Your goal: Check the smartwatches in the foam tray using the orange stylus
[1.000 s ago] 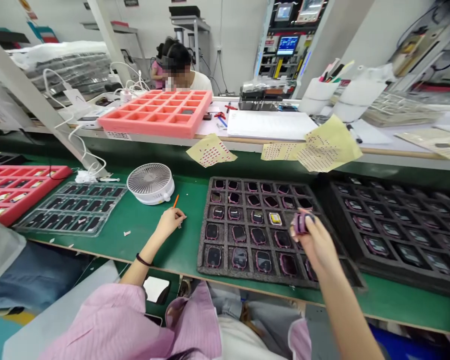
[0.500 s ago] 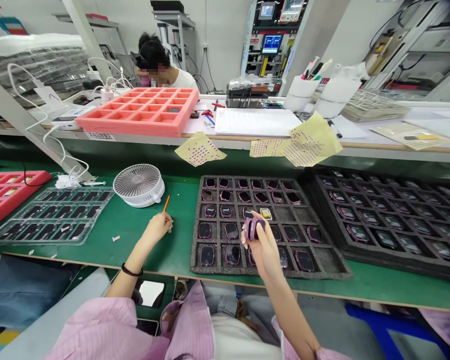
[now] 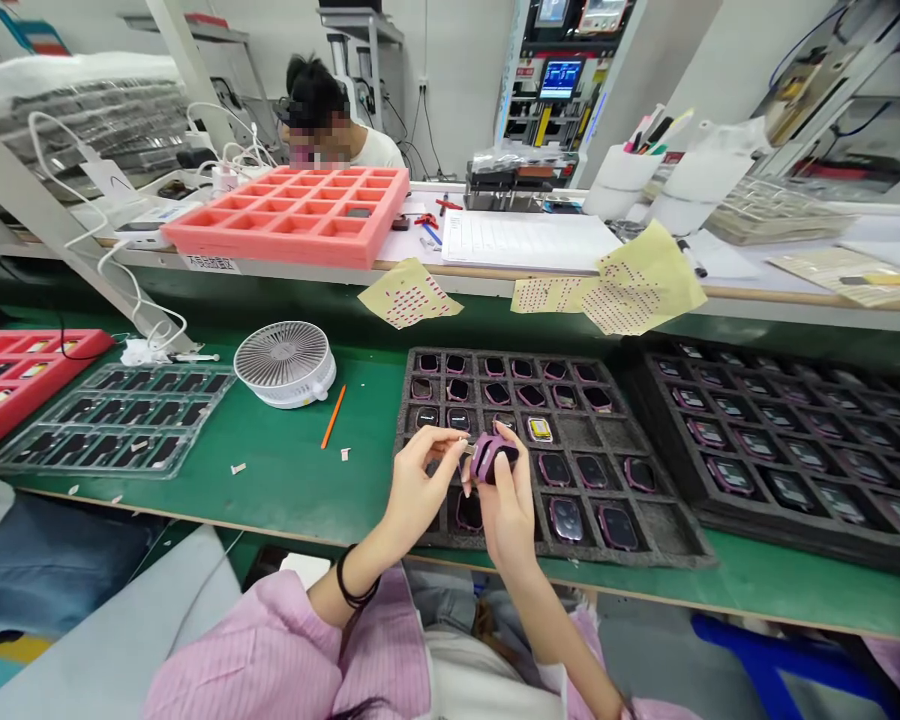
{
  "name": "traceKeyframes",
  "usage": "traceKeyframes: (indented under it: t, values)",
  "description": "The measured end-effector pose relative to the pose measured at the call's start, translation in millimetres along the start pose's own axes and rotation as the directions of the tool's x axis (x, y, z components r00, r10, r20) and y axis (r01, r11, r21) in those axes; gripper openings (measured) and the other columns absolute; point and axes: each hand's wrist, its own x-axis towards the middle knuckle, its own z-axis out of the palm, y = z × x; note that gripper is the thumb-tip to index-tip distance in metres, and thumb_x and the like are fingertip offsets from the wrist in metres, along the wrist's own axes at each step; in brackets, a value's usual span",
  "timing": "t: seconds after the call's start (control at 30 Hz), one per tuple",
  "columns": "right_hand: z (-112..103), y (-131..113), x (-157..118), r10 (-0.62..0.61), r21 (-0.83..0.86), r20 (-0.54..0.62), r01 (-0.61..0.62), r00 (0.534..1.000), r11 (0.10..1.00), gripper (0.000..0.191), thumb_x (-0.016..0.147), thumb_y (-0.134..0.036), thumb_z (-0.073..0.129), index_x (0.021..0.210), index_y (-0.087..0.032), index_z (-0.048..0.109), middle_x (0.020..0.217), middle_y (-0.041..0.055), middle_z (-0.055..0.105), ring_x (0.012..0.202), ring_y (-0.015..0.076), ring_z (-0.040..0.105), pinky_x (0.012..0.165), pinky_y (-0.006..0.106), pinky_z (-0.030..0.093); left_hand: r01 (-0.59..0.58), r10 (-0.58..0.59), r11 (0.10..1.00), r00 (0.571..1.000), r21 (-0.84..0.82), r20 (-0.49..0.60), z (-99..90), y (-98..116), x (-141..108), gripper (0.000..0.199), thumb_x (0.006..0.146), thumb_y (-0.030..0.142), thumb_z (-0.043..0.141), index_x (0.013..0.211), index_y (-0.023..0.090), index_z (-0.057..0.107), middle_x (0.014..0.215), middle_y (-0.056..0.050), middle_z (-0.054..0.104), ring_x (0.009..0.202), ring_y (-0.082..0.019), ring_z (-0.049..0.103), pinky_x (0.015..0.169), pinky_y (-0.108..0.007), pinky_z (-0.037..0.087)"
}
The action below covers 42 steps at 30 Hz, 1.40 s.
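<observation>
Above the dark grey foam tray (image 3: 671, 530), my right hand (image 3: 511, 510) grips a purple smartwatch case (image 3: 487, 456), its fingers wrapped around it. My left hand (image 3: 420, 485) is at the left edge of the case, thumb and fingertips pinched together. A small pale bit shows near those fingertips, too small to name. Purple-framed watches with dark screens, such as this watch (image 3: 617, 525), sit in many of the tray's compartments. One compartment holds a yellow-and-white piece (image 3: 540, 430). My hands cover part of the tray's lower left.
An orange stick (image 3: 334, 416) and a small whitish tab (image 3: 346, 454) lie on the green mat near a white fan (image 3: 285, 365). At left is a clear plastic tray (image 3: 112, 420); a second foam tray (image 3: 645, 365) stands at right. A person (image 3: 322, 115) sits beyond the shelf.
My left hand has moved right, from beside the orange stick to the watch case. The stick and a small tab lie on the mat. My right hand still holds the case.
</observation>
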Motion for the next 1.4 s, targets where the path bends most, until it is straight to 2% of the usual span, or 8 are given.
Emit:
traceKeyframes:
  t: [0.4,0.6,0.8,0.93,1.03,1.13,1.27,1.4]
  values:
    - [-9,16,-2,-0.129,-0.257,-0.078,0.105,0.989,0.961,0.048,0.091,-0.047,0.049,0.134,-0.028,0.041,0.137,0.0082,0.046,0.115,0.0217,0.052,0.098,0.041,0.043,-0.055,0.057,0.998,0.996,0.027,-0.067,9.9,-5,-7,0.018,0.087,0.03,0.061,0.096,0.019,0.073,0.08,-0.004,0.063,0.07,-0.013,0.06,0.066,-0.026,0.052]
    - [-18,13,2,-0.266,-0.359,-0.198,0.182,0.943,0.915,0.052,0.093,-0.047,0.042,0.141,-0.029,0.033,0.145,0.0083,0.039,0.132,0.0242,0.039,0.107,0.045,0.034,-0.085,0.066,0.994,0.969,0.07,0.238,22.3,-17,-12,0.038,0.096,0.031,0.045,0.132,0.027,0.056,0.112,-0.009,0.059,0.106,-0.019,0.057,0.097,-0.037,0.048]
    - [-44,5,1,-0.383,-0.489,-0.278,0.213,0.881,0.846,0.049,0.094,-0.043,0.043,0.14,-0.026,0.035,0.148,0.0088,0.036,0.135,0.0235,0.036,0.112,0.045,0.026,-0.396,0.253,0.903,0.801,0.164,0.542,35.3,-18,1,0.044,0.098,0.029,0.037,0.141,0.023,0.044,0.137,-0.014,0.049,0.128,-0.024,0.045,0.107,-0.045,0.04]
    - [-71,2,6,-0.332,-0.471,-0.326,0.153,0.885,0.869,0.048,0.093,-0.044,0.045,0.137,-0.026,0.039,0.142,0.0083,0.042,0.128,0.0222,0.042,0.104,0.039,0.035,-0.628,0.33,0.76,0.599,0.171,0.729,50.3,-21,27,0.043,0.096,0.028,0.041,0.138,0.02,0.045,0.139,-0.016,0.048,0.129,-0.025,0.044,0.107,-0.045,0.039]
    - [-94,-9,13,-0.247,-0.363,-0.345,0.114,0.905,0.925,0.052,0.091,-0.047,0.048,0.137,-0.025,0.039,0.106,0.0064,0.059,0.089,0.0182,0.057,0.078,0.032,0.047,-0.728,0.277,0.675,0.398,0.117,0.874,69.4,-31,64,0.043,0.093,0.017,0.039,0.136,0.02,0.047,0.139,-0.015,0.049,0.127,-0.022,0.047,0.104,-0.038,0.041]
    - [-115,-25,16,-0.246,-0.255,-0.365,0.158,0.898,0.954,0.052,0.09,-0.046,0.052,0.137,-0.026,0.039,0.079,-0.0014,0.054,0.064,0.0133,0.049,0.062,0.027,0.043,-0.791,0.144,0.565,0.374,0.234,0.916,93.4,-42,105,0.044,0.088,0.005,0.038,0.126,0.019,0.055,0.131,-0.012,0.057,0.122,-0.022,0.051,0.098,-0.037,0.042]
    - [-135,-34,13,-0.219,-0.179,-0.435,0.155,0.873,0.972,0.052,0.088,-0.047,0.056,0.134,-0.028,0.041,0.075,-0.0037,0.053,0.061,0.0117,0.048,0.061,0.026,0.041,-0.899,0.0,0.413,0.157,0.143,0.988,120.2,-50,138,0.032,0.086,0.005,0.044,0.11,0.02,0.061,0.118,-0.009,0.064,0.11,-0.02,0.058,0.088,-0.032,0.042]
    - [-147,-32,9,-0.192,-0.146,-0.456,0.139,0.869,0.979,0.053,0.088,-0.048,0.057,0.134,-0.027,0.041,0.074,-0.0042,0.053,0.059,0.0112,0.047,0.06,0.026,0.04,-0.934,-0.023,0.353,0.05,0.055,0.998,134.7,-49,146,0.028,0.081,0.0,0.049,0.096,0.019,0.062,0.105,-0.008,0.068,0.098,-0.02,0.062,0.079,-0.03,0.042]
